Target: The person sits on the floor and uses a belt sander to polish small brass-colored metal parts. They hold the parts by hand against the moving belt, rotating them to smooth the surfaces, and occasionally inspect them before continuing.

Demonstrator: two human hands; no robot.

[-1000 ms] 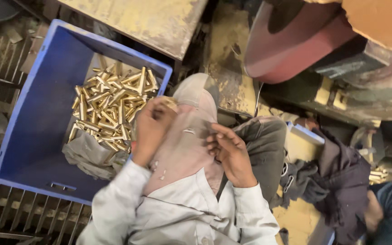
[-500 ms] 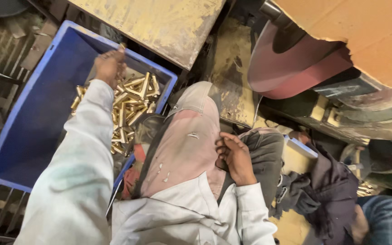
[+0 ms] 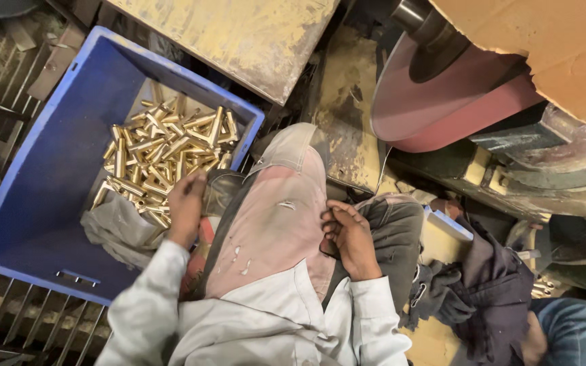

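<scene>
Brass pieces (image 3: 164,152) are heaped in the blue crate (image 3: 32,196), at twelve o'clock from my left hand (image 3: 186,203), long axes jumbled. Left fingers curl at the pile's edge; grip unclear. Right hand (image 3: 348,234) rests loosely curled, farther off.

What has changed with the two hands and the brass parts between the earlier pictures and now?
The left hand went from the lap out over the brass parts and has drawn back to the near edge of the blue crate. Whether it holds a part cannot be seen. The right hand stayed on the lap; the crate and the pink wheel did not move.
</scene>
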